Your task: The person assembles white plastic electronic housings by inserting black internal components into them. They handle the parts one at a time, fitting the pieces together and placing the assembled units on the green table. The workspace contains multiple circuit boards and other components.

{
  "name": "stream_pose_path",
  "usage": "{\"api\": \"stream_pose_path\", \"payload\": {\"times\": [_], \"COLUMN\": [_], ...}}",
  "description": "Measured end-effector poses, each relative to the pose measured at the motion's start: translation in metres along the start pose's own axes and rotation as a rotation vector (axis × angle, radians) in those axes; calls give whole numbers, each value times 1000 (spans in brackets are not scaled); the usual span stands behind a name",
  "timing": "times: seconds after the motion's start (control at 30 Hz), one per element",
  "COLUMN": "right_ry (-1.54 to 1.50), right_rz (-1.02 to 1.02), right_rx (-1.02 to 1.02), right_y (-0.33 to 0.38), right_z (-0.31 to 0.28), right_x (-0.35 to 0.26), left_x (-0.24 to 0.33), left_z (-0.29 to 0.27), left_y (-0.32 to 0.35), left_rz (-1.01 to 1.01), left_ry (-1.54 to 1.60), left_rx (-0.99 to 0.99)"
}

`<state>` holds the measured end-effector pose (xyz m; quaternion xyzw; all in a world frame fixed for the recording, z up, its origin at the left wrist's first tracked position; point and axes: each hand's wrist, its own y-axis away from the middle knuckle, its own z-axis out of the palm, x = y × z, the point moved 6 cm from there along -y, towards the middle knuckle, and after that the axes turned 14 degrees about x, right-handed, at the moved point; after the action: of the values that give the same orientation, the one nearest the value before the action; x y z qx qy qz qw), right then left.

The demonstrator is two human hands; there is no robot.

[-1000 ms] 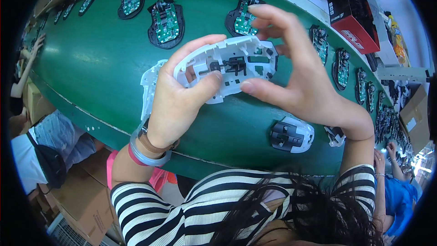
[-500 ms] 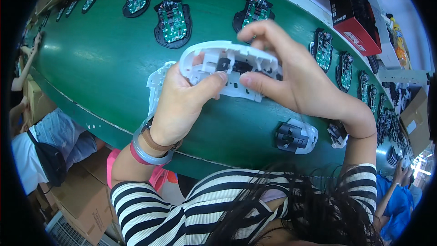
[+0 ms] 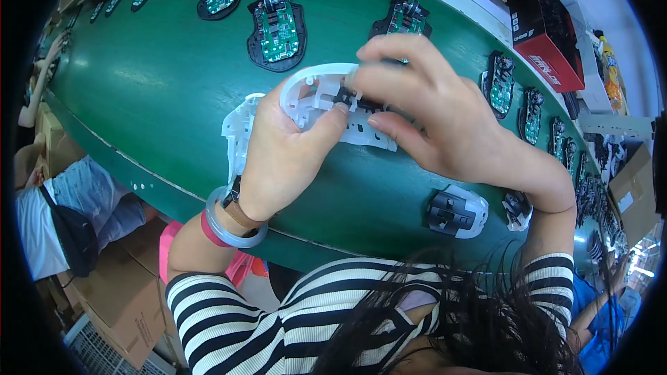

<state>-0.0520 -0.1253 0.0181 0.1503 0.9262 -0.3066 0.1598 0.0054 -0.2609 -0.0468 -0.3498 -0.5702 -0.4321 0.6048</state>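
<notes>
Fingers of the left hand (image 3: 281, 149) clamp the shell (image 3: 368, 138), apparently steadying it for the right hand (image 3: 455, 125), its fingers apart!

"Where is lettering showing?"

"Pale lettering is running across the red face of the black-and-red box (image 3: 545, 40), and small white marks are standing on its dark side."

"Is print appearing anywhere else?"

"Faint printing is marking the lower-left cardboard carton (image 3: 114, 292), too small to make out. A white label (image 3: 626, 201) is sitting on the right-hand cardboard carton (image 3: 633, 182), likewise too small for reading."
</notes>
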Motion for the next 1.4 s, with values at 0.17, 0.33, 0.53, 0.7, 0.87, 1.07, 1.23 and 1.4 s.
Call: {"api": "stream_pose_path", "payload": {"times": [0.17, 0.33, 0.53, 0.7, 0.87, 1.07, 1.23, 1.4], "right_ry": [331, 510, 522, 419, 948, 640, 889, 856], "right_rz": [-262, -214, -228, -391, 488, 1000, 780, 610], "right_rx": [1, 91, 142, 409, 424, -122, 330, 617], "right_y": [3, 12, 20, 44, 52, 154, 140, 136], "right_z": [10, 14, -4, -49, -198, -251, -261, -259], "right_x": [-12, -24, -44, -34, 180, 395, 354, 265], "left_x": [-3, 5, 27, 18, 25, 7, 5, 8], "left_z": [-4, -3, 4, -8, 14, 39, 34, 36], "left_y": [2, -1, 22, 9, 20, 25, 26, 13], "left_rz": [47, -57, -3, -27, -267, -485, -360, 58], "left_ry": [22, -75, -26, 62, 357, 682, 472, 120], "left_rx": [33, 12, 60, 70, -233, -549, -300, -287]}}
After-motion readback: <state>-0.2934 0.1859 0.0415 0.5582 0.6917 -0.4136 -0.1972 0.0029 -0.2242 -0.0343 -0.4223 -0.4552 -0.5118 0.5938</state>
